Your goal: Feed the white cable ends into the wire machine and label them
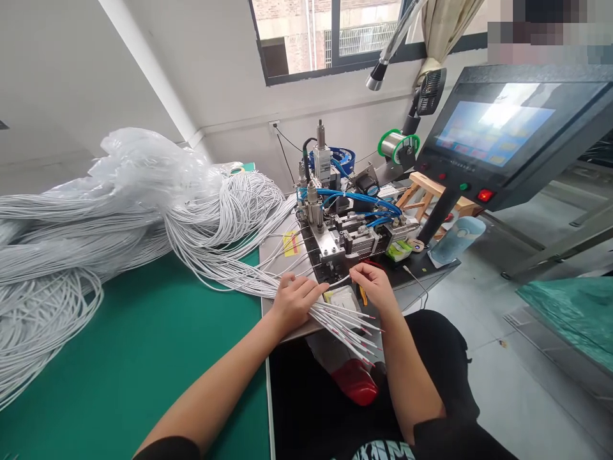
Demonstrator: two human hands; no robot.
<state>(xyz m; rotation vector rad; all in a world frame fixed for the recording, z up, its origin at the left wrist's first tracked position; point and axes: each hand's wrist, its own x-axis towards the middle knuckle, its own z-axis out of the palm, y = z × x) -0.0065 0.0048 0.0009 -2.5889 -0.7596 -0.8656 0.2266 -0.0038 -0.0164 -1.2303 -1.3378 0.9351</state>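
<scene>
A bundle of white cables runs under my left hand, which is closed over it at the table's front edge. The cable ends, pinkish at the tips, fan out past my fingers toward the lower right. My right hand pinches the end of a single white cable between thumb and fingertips. That cable stretches between my two hands, just in front of the bench machine with its metal blocks and blue air tubes.
Large coils of white cable, partly in clear plastic bags, lie on the green table at left. A control screen stands at right, beside a wire spool. A water bottle stands by the bench edge.
</scene>
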